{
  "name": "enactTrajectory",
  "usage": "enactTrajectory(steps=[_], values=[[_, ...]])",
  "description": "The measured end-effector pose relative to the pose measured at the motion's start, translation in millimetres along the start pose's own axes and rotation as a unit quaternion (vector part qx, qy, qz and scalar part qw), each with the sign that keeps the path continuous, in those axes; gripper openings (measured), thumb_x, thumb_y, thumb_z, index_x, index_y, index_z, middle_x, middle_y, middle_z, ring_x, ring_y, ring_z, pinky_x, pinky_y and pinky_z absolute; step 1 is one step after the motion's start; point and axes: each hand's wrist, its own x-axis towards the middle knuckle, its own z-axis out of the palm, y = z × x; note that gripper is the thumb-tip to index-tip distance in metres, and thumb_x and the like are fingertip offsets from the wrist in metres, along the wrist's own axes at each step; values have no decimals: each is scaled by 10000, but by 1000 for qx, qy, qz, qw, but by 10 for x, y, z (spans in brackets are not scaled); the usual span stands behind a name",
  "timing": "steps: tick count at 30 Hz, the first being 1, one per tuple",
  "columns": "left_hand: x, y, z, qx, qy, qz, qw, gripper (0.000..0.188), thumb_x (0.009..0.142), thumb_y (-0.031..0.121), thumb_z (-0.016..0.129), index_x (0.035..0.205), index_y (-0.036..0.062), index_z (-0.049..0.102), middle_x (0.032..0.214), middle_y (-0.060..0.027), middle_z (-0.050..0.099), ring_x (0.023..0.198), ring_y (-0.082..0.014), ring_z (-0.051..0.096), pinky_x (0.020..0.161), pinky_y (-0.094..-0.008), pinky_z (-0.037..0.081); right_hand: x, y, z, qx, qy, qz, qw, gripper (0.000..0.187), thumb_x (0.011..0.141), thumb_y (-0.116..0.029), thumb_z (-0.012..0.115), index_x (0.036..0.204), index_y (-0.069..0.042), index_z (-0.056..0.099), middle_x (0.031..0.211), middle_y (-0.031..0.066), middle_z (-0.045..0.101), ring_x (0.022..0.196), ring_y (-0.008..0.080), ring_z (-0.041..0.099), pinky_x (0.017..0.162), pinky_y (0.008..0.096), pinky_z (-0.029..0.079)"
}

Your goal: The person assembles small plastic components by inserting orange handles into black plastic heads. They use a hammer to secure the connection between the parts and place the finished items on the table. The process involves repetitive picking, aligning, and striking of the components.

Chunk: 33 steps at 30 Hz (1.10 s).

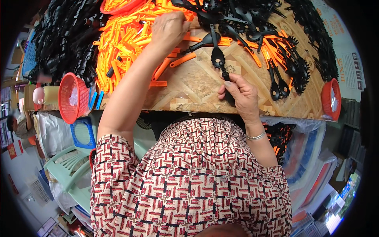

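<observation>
My left hand reaches over the heap of orange plastic handles, its fingers curled downward. What those fingers hold, if anything, is hidden beneath the hand. Near the table's front edge, my right hand closes thumb and fingers round the shaft of a black pasta server. The server's toothed head with a hole points away from me. Just beyond it lies a black spoon. A few loose orange handles lie on the wooden tabletop between my hands.
Black utensils with orange parts are piled at the right, black spoon heads at the back. A dark heap of black parts covers the far left. Red baskets stand at both front corners; a green chair is at left.
</observation>
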Motion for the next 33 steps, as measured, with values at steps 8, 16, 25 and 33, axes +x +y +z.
enactTrajectory(steps=[8, 16, 25, 33], values=[[-647, -57, -312, -220, -43, -114, 968, 258, 995, 244, 695, 1094, 11, 742, 831, -38, 721, 727, -90, 619, 686, -258, 513, -14, 42, 7, -16, 1, -8, 1000, 232, 1044, -67, 609, 1229, 59, 668, 850, 63, 732, 727, 94, 691, 674, 230, 564], [-884, -14, -374, -168, -11, -7, 986, 252, 984, 242, 714, 1104, 23, 746, 956, -102, 724, 847, -200, 698, 780, -323, 547, -11, 29, -5, -21, -4, -2, 1000, 234, 1042, -65, 609, 1234, 57, 665, 858, 63, 734, 734, 92, 694, 678, 229, 565], [-180, -474, -62, 162, 67, 110, 978, 351, 979, 245, 687, 1323, 177, 684, 1355, -57, 652, 1290, -289, 557, 1026, -476, 455, -7, 18, -8, -19, -1, -4, 1000, 241, 1039, -78, 624, 1243, 44, 664, 869, 67, 736, 749, 101, 701, 685, 236, 569], [-610, -472, -517, -11, -17, 201, 979, 234, 952, 167, 716, 1180, 162, 768, 1105, -37, 751, 1178, -222, 632, 986, -402, 464, -22, 33, -2, -27, 2, -6, 1000, 238, 1040, -69, 616, 1245, 41, 664, 866, 65, 735, 740, 103, 698, 683, 236, 568]])
